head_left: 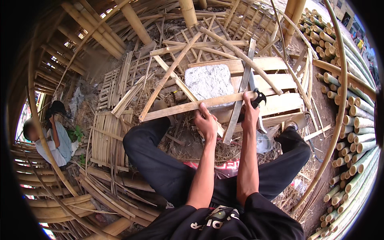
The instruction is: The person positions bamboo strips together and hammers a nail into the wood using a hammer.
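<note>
I sit with my knees apart, and with both hands I hold one flat bamboo strip (230, 99), which lies slanting in front of me, its left end lower and its right end higher, passing across the near edge of a rough pale stone block (208, 82). My left hand (207, 122) grasps the strip near its middle, with the thumb resting on it. My right hand (251, 112) has its fingers up at the right end, just beside the black claw head of a hammer (260, 99); I cannot tell if this hand also closes around the hammer's handle, because my fingers hide this part. A grey flat strip (233, 124) crosses behind the bamboo between my two hands, and a narrow split strip (184, 87) runs down behind my left hand, but if they touch each other I cannot say. Beyond the right hand there are pale boards (282, 103). In my judgement, the step in hand is to line up this piece, or to prepare it, before any striking. I think the next move calls for a firm left grip to keep the strip steady against the stone, and for the right fingers to stay away from the place of the blow.
</note>
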Demonstrator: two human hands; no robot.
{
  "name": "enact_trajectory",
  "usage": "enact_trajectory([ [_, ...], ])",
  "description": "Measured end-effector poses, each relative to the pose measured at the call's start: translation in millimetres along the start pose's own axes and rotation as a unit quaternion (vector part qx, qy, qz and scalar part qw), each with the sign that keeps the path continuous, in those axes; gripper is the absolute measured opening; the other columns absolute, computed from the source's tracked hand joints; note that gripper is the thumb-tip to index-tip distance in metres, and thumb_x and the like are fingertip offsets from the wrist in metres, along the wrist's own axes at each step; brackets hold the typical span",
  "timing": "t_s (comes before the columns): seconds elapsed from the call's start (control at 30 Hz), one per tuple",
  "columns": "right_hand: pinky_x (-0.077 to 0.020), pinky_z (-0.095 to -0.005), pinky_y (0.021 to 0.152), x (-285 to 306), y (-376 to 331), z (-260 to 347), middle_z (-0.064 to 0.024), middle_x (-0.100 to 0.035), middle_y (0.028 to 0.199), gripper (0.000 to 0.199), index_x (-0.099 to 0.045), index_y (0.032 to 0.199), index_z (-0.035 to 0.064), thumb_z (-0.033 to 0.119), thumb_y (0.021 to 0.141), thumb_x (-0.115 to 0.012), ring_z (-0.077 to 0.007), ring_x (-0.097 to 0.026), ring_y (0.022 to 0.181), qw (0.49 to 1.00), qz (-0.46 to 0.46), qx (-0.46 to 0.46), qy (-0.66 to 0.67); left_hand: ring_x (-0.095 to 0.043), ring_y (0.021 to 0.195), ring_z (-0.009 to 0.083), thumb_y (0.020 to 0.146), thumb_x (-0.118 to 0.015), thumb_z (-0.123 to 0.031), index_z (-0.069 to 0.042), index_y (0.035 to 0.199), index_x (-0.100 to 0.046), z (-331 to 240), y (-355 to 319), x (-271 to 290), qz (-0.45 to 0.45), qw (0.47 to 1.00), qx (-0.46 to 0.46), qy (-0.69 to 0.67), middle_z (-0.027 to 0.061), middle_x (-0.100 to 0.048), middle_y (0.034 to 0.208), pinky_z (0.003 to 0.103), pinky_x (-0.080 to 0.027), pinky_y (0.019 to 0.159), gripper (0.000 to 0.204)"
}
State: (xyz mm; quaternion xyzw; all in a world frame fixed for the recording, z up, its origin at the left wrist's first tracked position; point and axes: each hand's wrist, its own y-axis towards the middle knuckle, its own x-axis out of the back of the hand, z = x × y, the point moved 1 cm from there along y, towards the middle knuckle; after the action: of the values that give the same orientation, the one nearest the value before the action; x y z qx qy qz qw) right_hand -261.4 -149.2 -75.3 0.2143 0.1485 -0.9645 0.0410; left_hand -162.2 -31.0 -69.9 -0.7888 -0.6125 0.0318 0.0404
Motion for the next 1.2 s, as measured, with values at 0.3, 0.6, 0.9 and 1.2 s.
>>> enact_trajectory([
  [0.3, -0.0314, -0.0218, 0.048, -1.6, -0.3, -10.2, 0.0083, -0.052, 0.069, 0.024, -0.066, 0.089, 0.0112, 0.027, 0.085, -0.084, -0.0035, -0.042, 0.053, 0.999, -0.019, 0.028, 0.026, -0.052, 0.038, 0.0160, 0.105, -0.050, -0.046, 0.001, 0.103, -0.059, -3.5, -4.9, -2.9, 0.004, 0.998, 0.035, -0.045, 0.0062, -0.052, 0.054, 0.033, -0.042, 0.034, 0.048],
  [0.6, -0.0257, -0.0226, 0.048, -1.7, -1.0, -16.4, 0.0097, -0.042, 0.060, 0.021, -0.057, 0.084, 0.0155, 0.018, 0.091, -0.077, -0.0030, -0.031, 0.050, 0.982, -0.024, 0.068, 0.177, -0.050, 0.038, 0.0154, 0.105, -0.051, -0.043, -0.002, 0.101, -0.058, 6.5, -0.8, -5.3, -0.018, 0.996, 0.033, -0.078, 0.0052, -0.050, 0.054, 0.032, -0.041, 0.033, 0.042],
  [0.9, -0.0279, -0.0222, 0.048, 1.1, -0.9, -13.4, 0.0108, -0.042, 0.061, 0.027, -0.058, 0.086, 0.0146, 0.026, 0.087, -0.082, -0.0032, -0.034, 0.049, 0.995, -0.040, 0.028, 0.082, -0.052, 0.038, 0.0153, 0.105, -0.053, -0.041, -0.004, 0.102, -0.059, -4.1, -6.5, -5.5, -0.014, 0.996, 0.047, -0.074, 0.0066, -0.053, 0.053, 0.032, -0.041, 0.033, 0.038],
  [1.2, -0.0493, -0.0261, 0.057, -5.4, -4.5, -13.1, 0.0013, -0.063, 0.086, 0.032, -0.066, 0.102, 0.0068, 0.027, 0.084, -0.084, -0.0090, -0.060, 0.068, 1.000, -0.021, 0.017, 0.008, -0.050, 0.041, 0.0115, 0.105, -0.051, -0.044, -0.004, 0.107, -0.059, 14.0, 4.0, -4.2, -0.013, 0.998, -0.016, -0.052, 0.0026, -0.049, 0.057, 0.029, -0.042, 0.033, 0.041],
])
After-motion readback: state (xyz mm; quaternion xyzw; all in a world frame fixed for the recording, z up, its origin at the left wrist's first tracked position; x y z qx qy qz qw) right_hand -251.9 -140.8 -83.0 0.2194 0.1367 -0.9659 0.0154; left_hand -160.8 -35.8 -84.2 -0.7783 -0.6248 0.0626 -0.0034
